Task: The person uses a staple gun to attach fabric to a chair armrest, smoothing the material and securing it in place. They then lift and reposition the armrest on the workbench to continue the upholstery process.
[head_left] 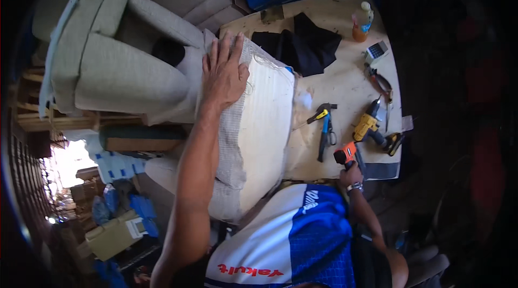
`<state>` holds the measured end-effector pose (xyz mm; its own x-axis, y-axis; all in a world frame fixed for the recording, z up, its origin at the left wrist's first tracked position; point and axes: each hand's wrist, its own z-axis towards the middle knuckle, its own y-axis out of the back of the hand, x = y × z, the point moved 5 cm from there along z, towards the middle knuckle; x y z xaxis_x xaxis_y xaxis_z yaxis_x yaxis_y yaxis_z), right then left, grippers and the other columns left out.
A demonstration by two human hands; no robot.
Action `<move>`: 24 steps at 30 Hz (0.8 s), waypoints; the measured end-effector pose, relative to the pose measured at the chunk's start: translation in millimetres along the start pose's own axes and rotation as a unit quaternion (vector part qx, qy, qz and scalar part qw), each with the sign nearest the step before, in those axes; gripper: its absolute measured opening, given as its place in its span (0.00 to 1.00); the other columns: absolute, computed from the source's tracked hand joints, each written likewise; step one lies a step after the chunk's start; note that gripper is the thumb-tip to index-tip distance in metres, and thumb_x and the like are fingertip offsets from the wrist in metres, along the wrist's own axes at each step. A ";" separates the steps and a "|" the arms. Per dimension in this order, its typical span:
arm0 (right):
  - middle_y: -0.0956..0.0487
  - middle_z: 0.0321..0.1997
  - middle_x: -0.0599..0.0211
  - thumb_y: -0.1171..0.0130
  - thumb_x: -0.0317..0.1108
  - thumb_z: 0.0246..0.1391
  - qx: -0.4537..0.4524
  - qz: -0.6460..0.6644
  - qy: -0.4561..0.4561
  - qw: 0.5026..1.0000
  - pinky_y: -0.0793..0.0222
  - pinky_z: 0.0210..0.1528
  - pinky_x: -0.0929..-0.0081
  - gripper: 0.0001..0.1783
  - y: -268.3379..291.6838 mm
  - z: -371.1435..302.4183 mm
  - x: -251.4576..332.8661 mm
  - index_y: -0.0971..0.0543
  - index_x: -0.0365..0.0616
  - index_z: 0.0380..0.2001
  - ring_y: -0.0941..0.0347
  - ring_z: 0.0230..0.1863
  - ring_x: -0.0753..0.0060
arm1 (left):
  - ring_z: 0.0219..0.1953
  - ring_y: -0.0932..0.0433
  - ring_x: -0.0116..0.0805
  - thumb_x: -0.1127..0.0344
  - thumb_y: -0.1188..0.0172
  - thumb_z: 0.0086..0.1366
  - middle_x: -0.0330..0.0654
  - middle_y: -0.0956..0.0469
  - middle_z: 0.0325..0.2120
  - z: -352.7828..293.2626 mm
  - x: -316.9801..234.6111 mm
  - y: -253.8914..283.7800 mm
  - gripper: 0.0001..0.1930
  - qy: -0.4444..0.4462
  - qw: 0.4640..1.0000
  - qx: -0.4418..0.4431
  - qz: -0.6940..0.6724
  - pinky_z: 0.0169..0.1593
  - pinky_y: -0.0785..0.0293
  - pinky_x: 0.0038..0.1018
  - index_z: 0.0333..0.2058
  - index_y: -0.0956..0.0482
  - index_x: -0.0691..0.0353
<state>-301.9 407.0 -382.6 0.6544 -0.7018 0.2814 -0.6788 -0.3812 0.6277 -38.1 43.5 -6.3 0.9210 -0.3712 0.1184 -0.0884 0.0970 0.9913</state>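
My left hand [224,83] lies flat with its fingers stretched out on the grey fabric edge of an upholstered piece [264,120]. Pale bare board shows across that piece, with grey cloth [229,142] folded over its left side and loose threads near its far end. At the right, my right hand [352,173] is closed round the grip of an orange and black staple gun [347,153], held over the near part of the table. Its fingers are partly hidden by the tool.
The worktable [345,83] carries a hammer [324,118], blue-handled scissors [326,139], a yellow cordless drill [368,120], pliers [380,80], a calculator [376,51], a bottle [362,23] and black cloth [307,45]. A grey sofa [129,77] stands at the left.
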 end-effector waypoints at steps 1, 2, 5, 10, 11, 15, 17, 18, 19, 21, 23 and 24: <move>0.20 0.47 0.41 0.41 0.50 0.51 -0.004 0.029 -0.022 0.999 0.27 0.50 0.48 0.37 32.6 -16.6 14.6 0.35 0.45 0.61 0.23 0.48 0.38 | 0.73 0.55 0.56 0.59 0.50 0.67 0.44 0.54 0.73 1.6 -1.2 1.3 0.35 -0.003 1.000 -0.003 -0.006 0.71 0.59 0.56 0.72 0.50 0.46; 0.20 0.46 0.40 0.41 0.52 0.52 -0.007 0.057 -0.035 0.998 0.27 0.50 0.49 0.37 62.8 -22.3 31.4 0.35 0.45 0.61 0.23 0.48 0.37 | 0.73 0.55 0.56 0.60 0.50 0.67 0.44 0.55 0.73 -1.8 0.1 4.3 0.35 0.000 1.000 -0.007 -0.006 0.71 0.59 0.55 0.72 0.50 0.46; 0.17 0.38 0.47 0.38 0.57 0.52 -0.121 0.223 0.160 0.954 0.28 0.42 0.51 0.30 119.9 -12.2 78.1 0.22 0.46 0.49 0.21 0.40 0.39 | 0.73 0.57 0.56 0.60 0.47 0.65 0.43 0.55 0.73 1.7 -1.9 3.3 0.38 0.015 1.000 -0.001 -0.014 0.71 0.60 0.57 0.72 0.52 0.44; 0.18 0.28 0.67 0.33 0.43 0.51 -0.023 0.461 0.403 0.791 0.28 0.33 0.70 0.18 222.1 -21.4 226.4 0.20 0.39 0.38 0.23 0.32 0.77 | 0.74 0.59 0.55 0.59 0.46 0.64 0.43 0.57 0.74 3.0 -0.3 3.8 0.40 0.009 1.000 0.014 -0.022 0.71 0.60 0.58 0.73 0.53 0.43; 0.22 0.24 0.71 0.34 0.38 0.51 0.054 0.464 0.378 0.799 0.31 0.28 0.74 0.15 236.7 -23.7 251.6 0.21 0.39 0.37 0.26 0.27 0.80 | 0.74 0.59 0.56 0.59 0.45 0.64 0.43 0.57 0.74 0.1 3.4 1.6 0.40 0.013 0.999 0.016 -0.026 0.71 0.61 0.59 0.73 0.53 0.43; 0.27 0.18 0.76 0.32 0.40 0.54 0.091 0.529 0.438 0.722 0.37 0.20 0.77 0.14 259.5 -24.9 323.7 0.22 0.42 0.33 0.33 0.17 0.82 | 0.74 0.60 0.56 0.59 0.45 0.62 0.44 0.56 0.73 5.1 2.1 1.4 0.41 0.012 0.999 0.015 -0.042 0.71 0.62 0.59 0.72 0.52 0.43; 0.28 0.17 0.76 0.31 0.42 0.54 0.113 0.526 0.459 0.707 0.37 0.19 0.77 0.15 265.7 -26.8 342.3 0.22 0.43 0.32 0.33 0.17 0.82 | 0.74 0.60 0.56 0.60 0.43 0.61 0.44 0.56 0.73 6.7 2.4 5.0 0.42 0.015 0.999 0.017 -0.046 0.71 0.61 0.59 0.72 0.52 0.43; 0.28 0.17 0.76 0.30 0.43 0.54 0.120 0.514 0.464 0.712 0.38 0.19 0.77 0.16 264.8 -25.7 346.9 0.23 0.43 0.32 0.34 0.17 0.82 | 0.74 0.60 0.56 0.60 0.42 0.61 0.44 0.56 0.73 4.5 2.9 2.5 0.42 0.018 0.998 0.022 -0.051 0.71 0.61 0.59 0.72 0.52 0.42; 0.28 0.17 0.76 0.30 0.44 0.54 0.126 0.501 0.470 0.716 0.38 0.19 0.77 0.16 263.1 -24.7 350.4 0.23 0.43 0.32 0.34 0.17 0.82 | 0.74 0.60 0.56 0.60 0.41 0.61 0.44 0.56 0.73 3.2 3.9 2.1 0.43 0.017 0.998 0.022 -0.053 0.71 0.61 0.59 0.72 0.52 0.42; 0.27 0.17 0.75 0.31 0.50 0.54 0.124 0.473 0.478 0.729 0.34 0.20 0.77 0.20 258.5 -20.5 354.1 0.23 0.44 0.34 0.31 0.17 0.81 | 0.74 0.60 0.55 0.60 0.40 0.60 0.44 0.56 0.73 3.1 5.1 2.4 0.44 0.016 0.998 0.020 -0.060 0.71 0.62 0.60 0.72 0.52 0.42; 0.27 0.16 0.74 0.31 0.52 0.54 0.120 0.460 0.481 0.737 0.33 0.20 0.77 0.22 255.4 -19.6 353.0 0.23 0.44 0.35 0.31 0.17 0.81 | 0.74 0.60 0.55 0.59 0.39 0.60 0.44 0.56 0.73 3.2 4.8 0.4 0.44 0.012 0.998 0.017 -0.060 0.71 0.62 0.60 0.72 0.52 0.42; 0.27 0.16 0.74 0.31 0.52 0.54 0.124 0.464 0.477 0.736 0.33 0.20 0.77 0.22 252.9 -18.2 352.9 0.23 0.44 0.35 0.31 0.17 0.81 | 0.74 0.60 0.55 0.59 0.39 0.60 0.44 0.56 0.73 3.3 5.2 0.4 0.45 0.010 0.998 0.015 -0.059 0.71 0.62 0.60 0.72 0.52 0.42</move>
<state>-236.5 73.9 -111.3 -0.2739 -0.0326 0.9612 -0.9434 -0.1850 -0.2752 -34.6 38.6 -5.2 0.9329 -0.3602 -0.0003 0.0102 0.0255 0.9996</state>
